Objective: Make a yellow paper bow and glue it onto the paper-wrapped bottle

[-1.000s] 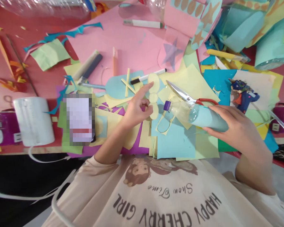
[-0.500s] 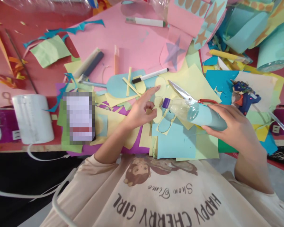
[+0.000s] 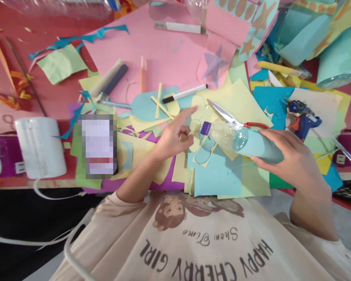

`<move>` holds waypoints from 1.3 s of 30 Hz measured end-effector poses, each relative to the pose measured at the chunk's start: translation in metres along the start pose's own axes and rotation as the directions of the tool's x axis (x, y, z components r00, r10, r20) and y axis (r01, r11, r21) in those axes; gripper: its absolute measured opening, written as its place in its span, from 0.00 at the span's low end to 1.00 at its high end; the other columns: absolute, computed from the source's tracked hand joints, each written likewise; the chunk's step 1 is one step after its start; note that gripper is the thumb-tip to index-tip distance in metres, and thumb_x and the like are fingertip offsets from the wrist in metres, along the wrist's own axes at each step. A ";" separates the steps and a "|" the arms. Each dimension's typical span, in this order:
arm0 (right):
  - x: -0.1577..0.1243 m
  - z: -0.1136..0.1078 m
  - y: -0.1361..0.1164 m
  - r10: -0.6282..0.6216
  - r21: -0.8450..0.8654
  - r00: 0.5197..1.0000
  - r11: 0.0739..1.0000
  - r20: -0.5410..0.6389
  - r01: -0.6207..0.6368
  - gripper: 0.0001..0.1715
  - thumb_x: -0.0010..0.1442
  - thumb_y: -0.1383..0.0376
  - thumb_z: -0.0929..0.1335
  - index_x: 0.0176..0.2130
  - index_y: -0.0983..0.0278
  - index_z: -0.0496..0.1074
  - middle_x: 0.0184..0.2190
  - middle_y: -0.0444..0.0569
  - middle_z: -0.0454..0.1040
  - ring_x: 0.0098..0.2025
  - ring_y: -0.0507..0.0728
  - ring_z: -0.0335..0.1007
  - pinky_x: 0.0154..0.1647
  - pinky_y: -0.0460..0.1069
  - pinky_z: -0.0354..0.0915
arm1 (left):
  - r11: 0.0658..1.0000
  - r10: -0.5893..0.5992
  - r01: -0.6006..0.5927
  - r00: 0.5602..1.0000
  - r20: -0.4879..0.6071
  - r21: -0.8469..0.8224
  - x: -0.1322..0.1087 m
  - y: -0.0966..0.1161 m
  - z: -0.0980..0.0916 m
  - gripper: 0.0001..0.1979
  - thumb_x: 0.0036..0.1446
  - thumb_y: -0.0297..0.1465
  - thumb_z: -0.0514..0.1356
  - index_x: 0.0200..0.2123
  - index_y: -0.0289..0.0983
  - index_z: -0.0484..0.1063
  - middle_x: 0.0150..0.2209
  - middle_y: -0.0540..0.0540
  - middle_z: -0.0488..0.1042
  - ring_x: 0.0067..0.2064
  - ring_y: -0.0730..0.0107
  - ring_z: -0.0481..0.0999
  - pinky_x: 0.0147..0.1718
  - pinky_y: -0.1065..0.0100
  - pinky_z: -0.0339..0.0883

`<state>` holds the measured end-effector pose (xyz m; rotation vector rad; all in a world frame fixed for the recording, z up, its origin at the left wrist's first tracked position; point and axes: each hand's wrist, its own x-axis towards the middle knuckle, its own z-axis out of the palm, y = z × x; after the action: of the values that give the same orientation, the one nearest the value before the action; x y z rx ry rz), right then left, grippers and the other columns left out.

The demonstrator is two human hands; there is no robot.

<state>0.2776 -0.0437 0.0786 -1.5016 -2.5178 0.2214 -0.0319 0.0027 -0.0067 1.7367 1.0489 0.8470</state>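
Note:
My right hand [image 3: 289, 158] grips a clear plastic bottle [image 3: 240, 140] wrapped in light blue paper, lying sideways with its purple cap [image 3: 205, 128] pointing left. My left hand [image 3: 172, 136] pinches small pale yellow paper cut-outs [image 3: 195, 134] just left of the cap, with the index finger stretched out. Red-handled scissors [image 3: 231, 117] lie just behind the bottle. A black-capped white marker [image 3: 184, 93] lies beyond my left hand.
Coloured paper sheets and scraps cover the red table [image 3: 6, 93]. A white roll [image 3: 41, 147] stands at the left, a blue glue gun [image 3: 302, 115] at the right, a large pink sheet [image 3: 155, 50] and another marker [image 3: 179, 27] at the back.
The yellow cut-outs moved from a stretched row down toward the bottle cap, gathered at my left fingertips. The bottle shifted slightly left toward them.

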 end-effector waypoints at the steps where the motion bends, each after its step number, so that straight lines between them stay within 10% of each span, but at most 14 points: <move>1: 0.000 0.000 0.000 0.000 0.002 1.000 1.000 0.002 0.000 0.29 0.59 0.59 0.70 0.57 0.64 0.65 0.49 0.60 0.76 0.49 0.70 0.75 0.47 0.64 0.74 | 1.000 -0.002 0.002 1.000 0.000 -0.001 0.000 0.000 0.000 0.40 0.50 0.19 0.55 0.66 0.48 0.55 0.66 0.37 0.60 0.22 0.90 0.62 0.18 0.78 0.57; 39: 0.013 0.001 -0.011 -0.024 -0.069 0.998 0.997 0.054 0.028 0.28 0.59 0.60 0.68 0.57 0.64 0.66 0.48 0.57 0.77 0.49 0.69 0.75 0.50 0.64 0.71 | 1.000 0.010 -0.011 0.998 0.070 0.023 -0.001 0.000 0.006 0.39 0.51 0.22 0.56 0.67 0.47 0.54 0.64 0.37 0.62 0.23 0.87 0.59 0.23 0.76 0.64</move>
<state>0.2622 -0.0372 0.0809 -1.5065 -2.6112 0.1732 -0.0274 -0.0005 -0.0092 1.7802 1.0080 0.7775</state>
